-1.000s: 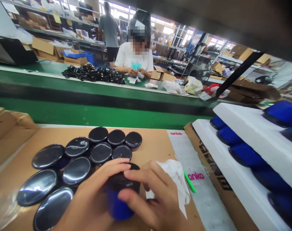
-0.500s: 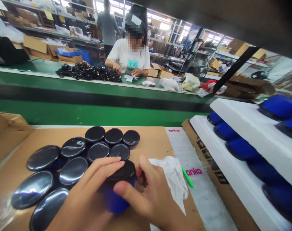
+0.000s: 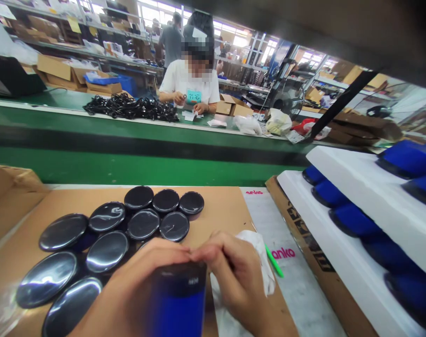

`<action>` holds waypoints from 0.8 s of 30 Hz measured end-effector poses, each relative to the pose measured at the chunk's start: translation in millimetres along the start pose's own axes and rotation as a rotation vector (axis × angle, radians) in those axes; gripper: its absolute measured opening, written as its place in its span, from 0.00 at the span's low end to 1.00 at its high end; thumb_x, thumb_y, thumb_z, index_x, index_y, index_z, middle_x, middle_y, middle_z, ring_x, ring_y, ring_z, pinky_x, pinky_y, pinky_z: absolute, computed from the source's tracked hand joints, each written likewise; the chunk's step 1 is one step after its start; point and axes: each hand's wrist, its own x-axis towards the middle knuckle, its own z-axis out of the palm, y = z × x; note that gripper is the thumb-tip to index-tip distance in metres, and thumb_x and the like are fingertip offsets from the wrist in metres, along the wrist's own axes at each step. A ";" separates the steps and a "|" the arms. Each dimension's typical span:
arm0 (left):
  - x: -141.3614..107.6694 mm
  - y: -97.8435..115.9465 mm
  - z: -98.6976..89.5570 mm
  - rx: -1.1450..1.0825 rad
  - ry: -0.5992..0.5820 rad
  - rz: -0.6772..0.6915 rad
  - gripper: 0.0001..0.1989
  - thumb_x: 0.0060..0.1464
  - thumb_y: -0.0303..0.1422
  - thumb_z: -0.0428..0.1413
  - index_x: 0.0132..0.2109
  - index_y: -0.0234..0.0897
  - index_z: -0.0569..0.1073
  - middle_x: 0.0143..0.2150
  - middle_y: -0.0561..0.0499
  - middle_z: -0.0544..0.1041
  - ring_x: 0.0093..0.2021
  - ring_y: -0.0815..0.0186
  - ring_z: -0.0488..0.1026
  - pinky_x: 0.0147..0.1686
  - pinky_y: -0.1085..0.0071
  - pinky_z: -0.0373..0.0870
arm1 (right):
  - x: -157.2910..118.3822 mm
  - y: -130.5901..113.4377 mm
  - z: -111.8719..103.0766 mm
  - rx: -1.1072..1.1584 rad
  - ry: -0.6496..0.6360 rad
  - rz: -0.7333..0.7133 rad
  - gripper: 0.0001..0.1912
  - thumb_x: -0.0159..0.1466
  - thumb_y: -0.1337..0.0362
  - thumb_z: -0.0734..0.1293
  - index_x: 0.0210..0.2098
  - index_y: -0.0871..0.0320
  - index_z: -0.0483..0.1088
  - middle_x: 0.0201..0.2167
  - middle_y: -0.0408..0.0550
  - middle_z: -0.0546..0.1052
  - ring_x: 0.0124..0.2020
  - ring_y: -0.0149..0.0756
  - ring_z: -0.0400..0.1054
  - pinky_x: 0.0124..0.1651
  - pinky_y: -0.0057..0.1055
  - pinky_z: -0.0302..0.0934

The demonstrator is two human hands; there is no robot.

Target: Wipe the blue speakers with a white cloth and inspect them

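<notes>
Blue below and black at its top, one container (image 3: 179, 304) sits against the palm side of the left hand (image 3: 139, 283), whose fingers lie close together over its top edge. The right hand (image 3: 239, 276) is at its upper right corner, thumb and curled fingers gathered by the left fingertips; I can't tell whether they pinch anything, and the left thumb is hidden.

To the container's left and beyond it I count ten glossy black discs (image 3: 143, 223). On its right are one white cloth (image 3: 257, 241) and, past that, one green pen (image 3: 274, 260). Farther right of it stand two white foam trays (image 3: 297, 192), two blue pieces (image 3: 411, 158) showing on the upper one.

Half a second ago the container's black upper face was in sight; now it's tipped so the side looms up, small pale lettering showing. The right thumb, then lower on its front, has moved up to the top edge.
</notes>
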 end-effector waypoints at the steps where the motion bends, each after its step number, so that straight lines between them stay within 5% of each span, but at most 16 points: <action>1: -0.2 -0.5 2.0 -0.052 0.019 0.027 0.23 0.52 0.51 0.65 0.54 0.62 0.72 0.53 0.61 0.77 0.52 0.71 0.78 0.50 0.83 0.78 | -1.0 2.8 0.2 0.051 0.059 0.051 0.14 0.74 0.62 0.62 0.33 0.56 0.73 0.22 0.37 0.67 0.23 0.21 0.58 0.25 0.19 0.52; 5: 0.6 -2.8 2.7 -0.008 0.010 0.053 0.26 0.48 0.48 0.68 0.54 0.60 0.73 0.53 0.58 0.78 0.52 0.68 0.79 0.51 0.79 0.78 | -6.7 14.0 3.0 0.103 0.236 0.119 0.16 0.78 0.59 0.53 0.38 0.54 0.67 0.23 0.36 0.58 0.21 0.23 0.50 0.22 0.19 0.48; 9: 2.4 -0.5 0.4 0.159 0.085 -0.027 0.29 0.45 0.45 0.69 0.55 0.48 0.76 0.49 0.46 0.79 0.53 0.56 0.77 0.51 0.66 0.81 | -7.3 11.1 3.4 -0.044 0.033 -0.047 0.17 0.72 0.46 0.62 0.42 0.53 0.71 0.24 0.37 0.65 0.23 0.25 0.60 0.27 0.23 0.54; 14: 7.2 0.2 4.2 0.352 0.172 0.039 0.29 0.49 0.47 0.64 0.57 0.46 0.75 0.47 0.45 0.78 0.54 0.55 0.76 0.53 0.63 0.80 | -1.5 7.5 3.8 -0.322 0.058 -0.051 0.17 0.77 0.67 0.53 0.40 0.59 0.71 0.32 0.44 0.79 0.32 0.24 0.74 0.31 0.20 0.60; 19: 2.6 -13.4 1.7 0.590 0.213 0.178 0.23 0.56 0.39 0.58 0.59 0.46 0.72 0.48 0.46 0.76 0.52 0.60 0.76 0.52 0.69 0.79 | -3.5 15.6 18.3 -0.421 0.057 -0.215 0.40 0.69 0.34 0.54 0.49 0.67 0.74 0.30 0.52 0.83 0.26 0.39 0.78 0.24 0.30 0.67; 22: -3.7 -14.1 -1.4 0.720 0.228 0.308 0.20 0.61 0.31 0.50 0.59 0.46 0.69 0.51 0.50 0.72 0.52 0.71 0.74 0.55 0.83 0.72 | -4.4 16.7 23.7 -0.546 0.109 -0.324 0.36 0.71 0.40 0.58 0.48 0.72 0.72 0.33 0.60 0.83 0.29 0.48 0.81 0.25 0.34 0.73; 24: -6.3 -9.1 -3.5 0.727 0.201 0.274 0.19 0.63 0.31 0.49 0.59 0.49 0.68 0.52 0.52 0.70 0.52 0.75 0.73 0.55 0.87 0.69 | -3.6 15.5 22.2 -0.553 0.051 -0.344 0.30 0.76 0.50 0.54 0.46 0.73 0.72 0.34 0.62 0.83 0.30 0.47 0.81 0.27 0.33 0.74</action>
